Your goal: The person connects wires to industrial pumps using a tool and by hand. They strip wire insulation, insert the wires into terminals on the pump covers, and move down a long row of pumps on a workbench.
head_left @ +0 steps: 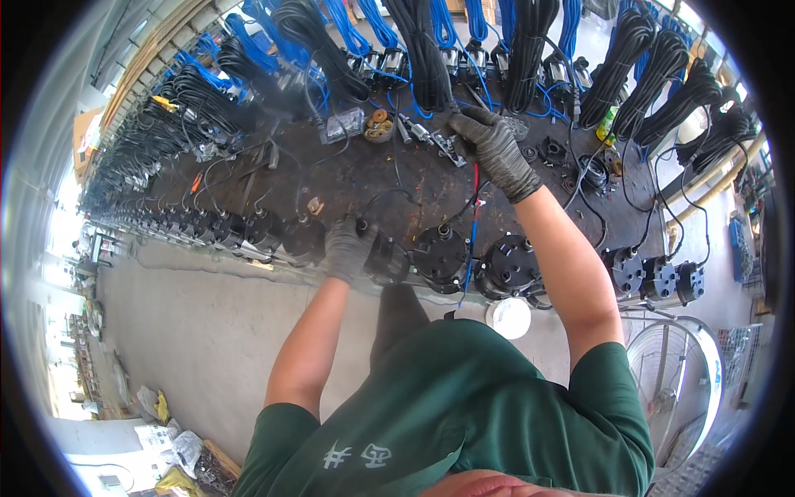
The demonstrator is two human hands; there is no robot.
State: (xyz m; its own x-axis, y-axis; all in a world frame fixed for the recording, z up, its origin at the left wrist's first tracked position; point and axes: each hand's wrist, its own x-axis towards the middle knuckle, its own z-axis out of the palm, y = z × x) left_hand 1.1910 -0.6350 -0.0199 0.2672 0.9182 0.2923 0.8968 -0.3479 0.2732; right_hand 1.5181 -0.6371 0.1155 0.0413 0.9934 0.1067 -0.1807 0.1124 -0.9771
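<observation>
Both my hands wear grey knit gloves. My left hand [348, 248] is closed at the near edge of the workbench, its fingers curled at the cable fitting on a black round motor housing [388, 261]. The glove covers part of that housing. Farther in and to the right, my right hand [497, 153] reaches over the bench with fingers bent together. Its fingertips are beside a hanging bundle of black cable [421, 58] and loose metal tools [447, 147]. What the right fingers hold, if anything, is hidden.
More black housings [441, 255] line the near edge of the dark workbench [331, 182]. Coiled black and blue cables [352, 29] hang along the far side. A clear plastic box [344, 124] and a tape roll [379, 126] lie mid-bench. A white bucket [508, 318] and large fan [675, 381] stand below.
</observation>
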